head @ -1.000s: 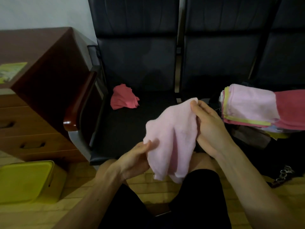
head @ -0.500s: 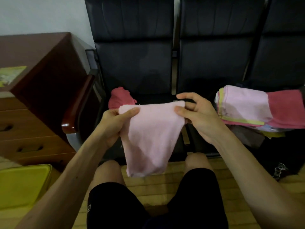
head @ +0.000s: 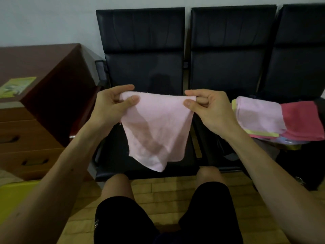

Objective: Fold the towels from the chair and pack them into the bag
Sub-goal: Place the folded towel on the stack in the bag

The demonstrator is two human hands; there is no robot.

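A light pink towel (head: 156,131) hangs in the air in front of the left black chair (head: 142,50). My left hand (head: 110,106) pinches its upper left corner between thumb and fingers. My right hand (head: 209,110) pinches its upper right corner the same way. The top edge is stretched straight between both hands and the rest droops to a point. At the right, a stack of folded towels (head: 279,118), pink, red and yellow, lies on top of a dark bag (head: 299,166). The red towel on the chair seat is hidden behind the held towel.
A brown wooden desk (head: 45,88) with drawers stands at the left, a green paper (head: 17,86) on its top. A yellow box (head: 15,194) sits on the floor at the lower left. Two more black chairs (head: 232,50) continue to the right. My knees are below the towel.
The towel was bunched between my hands, then both hands rose and drew apart, stretching its top edge flat. The view tilted up, showing more of the chair backs.
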